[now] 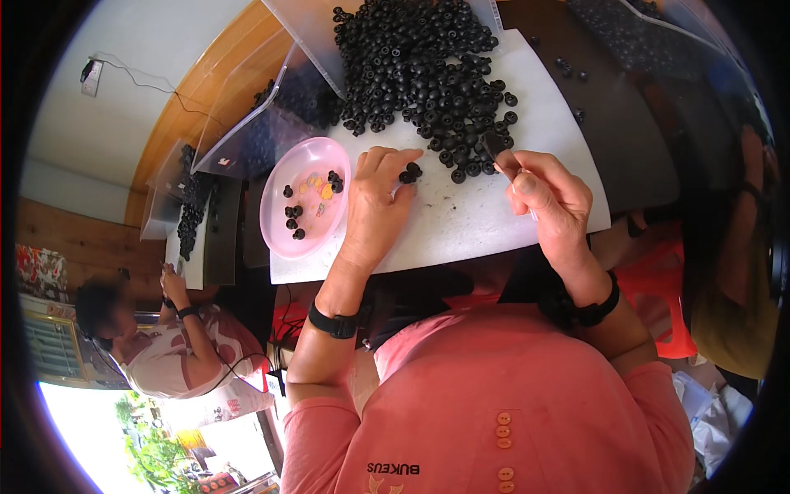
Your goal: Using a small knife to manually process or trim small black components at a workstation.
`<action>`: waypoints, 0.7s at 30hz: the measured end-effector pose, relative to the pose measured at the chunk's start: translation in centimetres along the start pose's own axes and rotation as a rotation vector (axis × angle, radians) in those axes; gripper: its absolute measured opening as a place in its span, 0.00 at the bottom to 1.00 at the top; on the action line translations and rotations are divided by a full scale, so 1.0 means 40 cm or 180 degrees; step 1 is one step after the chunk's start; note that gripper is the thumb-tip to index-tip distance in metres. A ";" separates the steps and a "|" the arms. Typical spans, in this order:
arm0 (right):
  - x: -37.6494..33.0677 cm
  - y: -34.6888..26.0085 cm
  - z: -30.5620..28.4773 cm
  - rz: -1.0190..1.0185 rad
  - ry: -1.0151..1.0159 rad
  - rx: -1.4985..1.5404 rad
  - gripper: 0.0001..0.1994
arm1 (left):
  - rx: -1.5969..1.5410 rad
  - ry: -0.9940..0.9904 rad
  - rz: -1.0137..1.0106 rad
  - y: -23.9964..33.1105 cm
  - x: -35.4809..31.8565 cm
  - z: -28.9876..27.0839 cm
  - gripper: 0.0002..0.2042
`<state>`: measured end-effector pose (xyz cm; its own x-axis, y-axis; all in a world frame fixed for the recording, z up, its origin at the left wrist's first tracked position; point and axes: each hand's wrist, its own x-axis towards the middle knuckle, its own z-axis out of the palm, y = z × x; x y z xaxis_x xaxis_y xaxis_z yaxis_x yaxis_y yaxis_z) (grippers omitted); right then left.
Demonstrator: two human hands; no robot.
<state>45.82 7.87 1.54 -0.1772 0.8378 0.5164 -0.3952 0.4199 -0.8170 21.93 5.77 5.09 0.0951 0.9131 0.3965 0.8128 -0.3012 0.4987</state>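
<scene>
My left hand point(378, 198) rests on the white board, thumb and forefinger apart. A few small round black parts point(410, 173) lie in the gap between them. My right hand point(555, 198) is closed on a small flat-bladed tool point(504, 160), whose dark tip points at the near edge of a large heap of black parts point(420, 74). These parts are knob-like, some with a hole in the end. Beside my left hand sits a pink oval plate point(276, 222) with several black parts and a few yellowish bits on it.
The heap spills from a clear plastic bin point(309, 49) onto the white board point(494, 218). Another clear bin point(247, 123) of black parts stands at the left. A co-worker point(181, 337) sits to the left; another person's arm point(750, 173) shows at far right. A red stool point(666, 296) is below.
</scene>
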 end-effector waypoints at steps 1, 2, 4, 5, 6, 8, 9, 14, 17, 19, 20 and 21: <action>-0.001 0.001 -0.002 0.0003 -0.0007 -0.0002 0.17 | -0.0117 0.0156 -0.0080 0.002 -0.007 -0.001 0.15; -0.001 0.002 -0.004 0.0008 -0.0042 -0.0067 0.16 | -0.0235 0.0312 -0.0159 0.005 -0.015 -0.002 0.14; 0.000 0.002 -0.002 0.0011 -0.0083 -0.0134 0.16 | -0.0341 0.0446 -0.0320 0.015 -0.032 -0.006 0.13; 0.000 0.001 0.000 0.0020 -0.0073 -0.0128 0.16 | -0.0446 0.0574 -0.0477 0.017 -0.037 -0.007 0.12; 0.000 -0.003 0.004 0.0029 -0.0072 -0.0120 0.16 | -0.0450 0.0586 -0.0483 0.012 -0.041 -0.005 0.12; 0.000 -0.007 0.015 -0.0014 -0.0023 -0.0113 0.13 | -0.0090 0.0727 -0.0273 -0.002 -0.043 0.004 0.09; 0.001 -0.008 0.019 -0.0056 0.0038 -0.0099 0.11 | -0.0090 0.0739 -0.0279 -0.002 -0.038 0.007 0.09; 0.000 -0.007 0.023 -0.0053 0.0046 -0.0211 0.10 | 0.0548 0.0496 -0.0068 -0.001 -0.021 0.025 0.07; -0.001 -0.006 0.028 -0.0076 0.0069 -0.0169 0.10 | 0.0608 0.0470 -0.0053 -0.018 -0.021 0.031 0.07; 0.000 -0.004 0.029 -0.0087 0.0065 -0.0111 0.10 | 0.0655 0.0479 -0.0057 -0.002 -0.013 0.028 0.07; 0.002 -0.001 0.024 -0.0115 0.0013 -0.0223 0.10 | 0.0701 0.0489 -0.0051 0.003 -0.009 0.026 0.06; 0.003 -0.002 0.022 -0.0148 -0.0037 -0.0336 0.10 | 0.0705 0.0491 -0.0058 -0.003 -0.008 0.026 0.06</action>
<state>45.03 7.65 1.89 -0.1716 0.8128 0.5567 -0.3063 0.4931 -0.8143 22.41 5.82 4.10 0.0043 0.8601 0.5101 0.9211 -0.2020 0.3327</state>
